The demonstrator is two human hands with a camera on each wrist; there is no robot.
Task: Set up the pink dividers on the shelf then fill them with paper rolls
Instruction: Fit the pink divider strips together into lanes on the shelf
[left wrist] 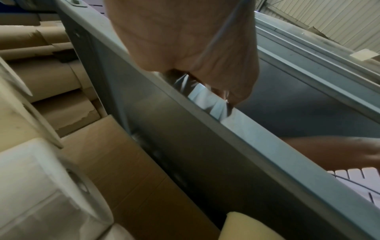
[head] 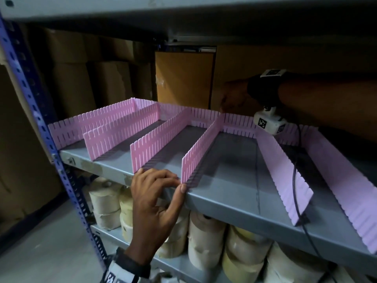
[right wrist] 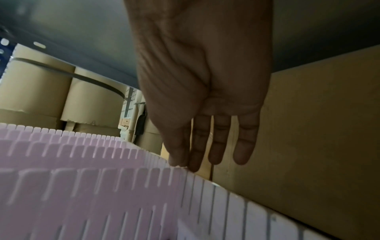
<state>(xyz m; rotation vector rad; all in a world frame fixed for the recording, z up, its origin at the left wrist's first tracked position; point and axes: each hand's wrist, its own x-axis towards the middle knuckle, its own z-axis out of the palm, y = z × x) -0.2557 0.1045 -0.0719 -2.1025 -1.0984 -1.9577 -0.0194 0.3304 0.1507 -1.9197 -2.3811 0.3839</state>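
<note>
Several pink slotted dividers stand front to back on the grey metal shelf [head: 234, 176], joined to a pink back strip [head: 238, 125]. My left hand [head: 179, 184] is at the shelf's front edge. Its thumb and curled forefinger pinch the near lower corner of the middle divider [head: 202, 148]. In the left wrist view the left hand's fingers [left wrist: 226, 97] curl over the shelf lip [left wrist: 257, 134]. My right hand [head: 230, 99] reaches to the back, where that divider meets the strip. Its straight fingertips [right wrist: 191, 162] touch the top of the pink slats [right wrist: 123, 186]. Paper rolls [head: 206, 242] stand on the shelf below.
Cardboard boxes [head: 183, 78] and large brown rolls [right wrist: 41, 91] fill the space behind the shelf. An upper shelf [head: 183, 9] hangs low overhead. A blue perforated upright [head: 30, 88] bounds the left side. A black cable [head: 295, 190] trails across the right dividers.
</note>
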